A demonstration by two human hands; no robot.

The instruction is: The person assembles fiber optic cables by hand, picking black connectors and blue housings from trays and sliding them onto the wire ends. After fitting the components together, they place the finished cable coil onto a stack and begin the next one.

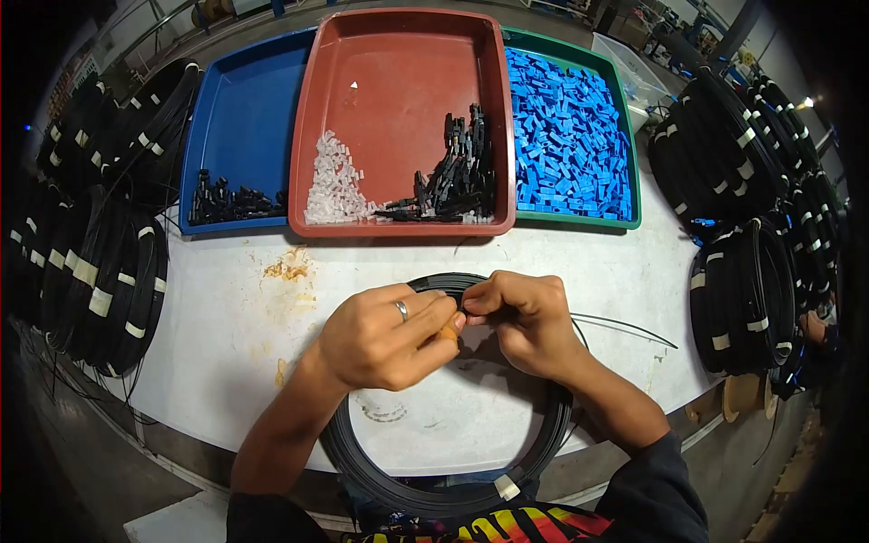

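A black cable coil (434, 484) lies on the white table (226, 317) in front of me, bound with white tape at its near side. My left hand (385, 337), with a ring on one finger, and my right hand (520, 317) meet at the coil's far edge. Both pinch the black cable there with closed fingers. What sits between the fingertips is hidden. A loose cable end (625, 326) trails to the right.
Three trays stand at the back: a blue one (240, 109) with black parts, a red one (398, 72) with clear and black parts, a green one (629, 163) full of blue parts. Stacks of taped black coils (100, 271) (751, 290) flank both sides.
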